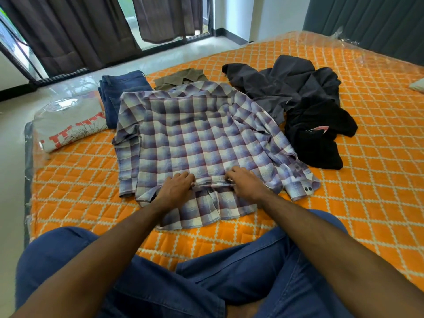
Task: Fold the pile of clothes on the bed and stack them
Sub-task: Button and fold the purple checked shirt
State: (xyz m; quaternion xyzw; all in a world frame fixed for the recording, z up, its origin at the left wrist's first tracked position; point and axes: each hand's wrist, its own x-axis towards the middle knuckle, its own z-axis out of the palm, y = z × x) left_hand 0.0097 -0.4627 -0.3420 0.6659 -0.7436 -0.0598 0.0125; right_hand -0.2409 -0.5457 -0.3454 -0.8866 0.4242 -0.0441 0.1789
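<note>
A purple and white plaid shirt (195, 138) lies back-up on the orange quilted bed (378, 157), sleeves folded inward. My left hand (176, 189) and my right hand (246, 183) both pinch a ridge of its fabric near the lower hem, a hand's width apart. Folded blue jeans (119, 90) and a folded olive shirt (181, 76) lie behind the plaid shirt. A folded grey T-shirt with red print (68, 125) sits at the bed's left corner. An unfolded heap of dark grey clothing (282, 81) and black clothing (319, 134) lies to the right.
I sit on the bed with my legs in blue jeans (160, 283) in front of the shirt. The bed's left edge drops to a pale floor (13, 180). Dark curtains (68, 31) hang over windows at the back. A grey headboard (367, 21) stands far right.
</note>
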